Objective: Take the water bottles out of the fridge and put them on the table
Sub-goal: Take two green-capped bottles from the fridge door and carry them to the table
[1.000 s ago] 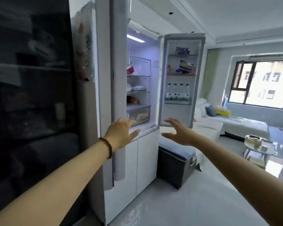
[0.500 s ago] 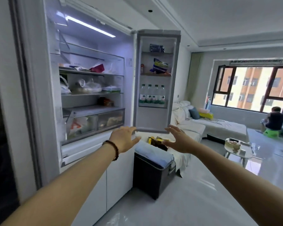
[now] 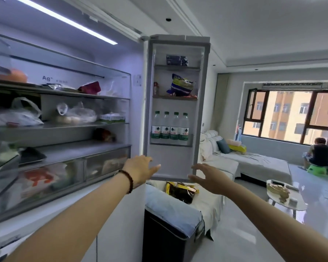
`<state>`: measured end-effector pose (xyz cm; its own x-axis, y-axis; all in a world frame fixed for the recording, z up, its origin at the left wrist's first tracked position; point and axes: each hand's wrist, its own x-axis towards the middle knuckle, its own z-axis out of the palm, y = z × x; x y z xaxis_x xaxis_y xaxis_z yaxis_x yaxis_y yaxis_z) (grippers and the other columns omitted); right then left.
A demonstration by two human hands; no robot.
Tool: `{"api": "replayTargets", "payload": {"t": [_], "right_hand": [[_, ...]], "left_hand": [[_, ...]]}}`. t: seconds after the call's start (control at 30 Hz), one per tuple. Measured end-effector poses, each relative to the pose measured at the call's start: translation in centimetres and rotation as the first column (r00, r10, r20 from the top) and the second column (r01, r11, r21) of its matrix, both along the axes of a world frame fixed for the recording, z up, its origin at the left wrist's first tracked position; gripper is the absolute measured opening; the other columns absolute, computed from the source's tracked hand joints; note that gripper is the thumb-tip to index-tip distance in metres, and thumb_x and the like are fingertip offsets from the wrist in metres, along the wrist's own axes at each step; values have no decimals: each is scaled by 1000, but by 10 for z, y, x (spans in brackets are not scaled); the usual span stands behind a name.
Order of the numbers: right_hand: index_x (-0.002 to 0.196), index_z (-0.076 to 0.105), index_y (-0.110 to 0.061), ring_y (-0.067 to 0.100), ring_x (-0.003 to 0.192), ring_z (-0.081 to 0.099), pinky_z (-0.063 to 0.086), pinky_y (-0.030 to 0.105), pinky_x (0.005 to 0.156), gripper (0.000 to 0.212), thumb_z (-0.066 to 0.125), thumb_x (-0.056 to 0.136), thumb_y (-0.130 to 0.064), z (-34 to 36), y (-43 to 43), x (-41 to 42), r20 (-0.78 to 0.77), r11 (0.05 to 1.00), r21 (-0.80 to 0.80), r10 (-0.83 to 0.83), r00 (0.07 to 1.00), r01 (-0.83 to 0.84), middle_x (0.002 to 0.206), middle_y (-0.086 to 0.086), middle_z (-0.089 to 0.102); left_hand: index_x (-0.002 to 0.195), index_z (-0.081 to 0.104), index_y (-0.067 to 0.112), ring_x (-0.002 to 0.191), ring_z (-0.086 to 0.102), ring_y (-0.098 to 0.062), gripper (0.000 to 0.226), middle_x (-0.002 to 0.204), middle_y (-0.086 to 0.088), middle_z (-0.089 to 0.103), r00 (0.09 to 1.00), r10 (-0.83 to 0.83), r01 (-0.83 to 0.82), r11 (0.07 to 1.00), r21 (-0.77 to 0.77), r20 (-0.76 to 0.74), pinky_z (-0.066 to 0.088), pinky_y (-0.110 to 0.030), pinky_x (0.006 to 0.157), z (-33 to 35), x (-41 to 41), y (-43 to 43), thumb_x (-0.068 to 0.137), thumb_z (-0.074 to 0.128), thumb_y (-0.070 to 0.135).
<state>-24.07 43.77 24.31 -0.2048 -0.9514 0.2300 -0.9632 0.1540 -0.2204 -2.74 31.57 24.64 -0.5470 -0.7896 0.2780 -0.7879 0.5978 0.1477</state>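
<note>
I was reaching for four water bottles [image 3: 169, 127] in the fridge door shelf [image 3: 171, 142]. My left hand [image 3: 141, 171] and right hand [image 3: 209, 177] were empty, fingers spread. Next, grab one.

A white sofa [image 3: 254, 163] stands under the window [image 3: 290, 118], where a person [image 3: 319, 154] sits on a green stool [image 3: 317, 169].

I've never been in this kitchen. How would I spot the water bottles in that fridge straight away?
Look at the open fridge door swung out to the right of the lit shelves. On its lowest rack, below the blue and yellow snack bag, stand the water bottles: four in a row, upright and side by side. They are the only clear bottles there, with green caps and green and white labels.
</note>
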Motion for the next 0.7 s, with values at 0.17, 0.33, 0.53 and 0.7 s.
{"api": "replayTargets", "payload": {"t": [0.17,0.33,0.53,0.7], "right_hand": [[136,43,-21,21,126,47,37,33,102,56,46,89,-53,13,-80,-57,32,997,-44,-56,998,58,142,3,47],[134,43,-24,21,124,49,40,36,102,58,46,87,-58,16,-161,-127,39,997,-33,-70,997,71,142,2,46],[138,40,-22,21,130,45,38,37,106,63,48,87,-57,29,-265,-213,9,993,-118,0,1000,1,146,2,42],[143,29,-28,18,136,36,35,40,110,69,51,85,-57,53,-355,-272,-30,972,-196,122,992,-126,154,-4,28]], "left_hand": [[136,40,18,124,47,-21,64,139,-5,48,996,-73,72,997,-33,-54,43,-37,94,16,-55,-93,90,31,61],[136,38,19,121,48,-21,65,134,-6,50,998,-69,67,990,-126,-11,44,-37,95,24,-111,-176,89,29,62],[137,38,20,124,46,-21,65,137,-3,50,995,-35,13,975,-220,-94,42,-44,100,30,-186,-268,88,30,62],[146,18,24,139,26,-22,72,153,-2,26,992,0,-34,961,-274,-123,22,-42,113,41,-249,-338,87,28,65]]}}
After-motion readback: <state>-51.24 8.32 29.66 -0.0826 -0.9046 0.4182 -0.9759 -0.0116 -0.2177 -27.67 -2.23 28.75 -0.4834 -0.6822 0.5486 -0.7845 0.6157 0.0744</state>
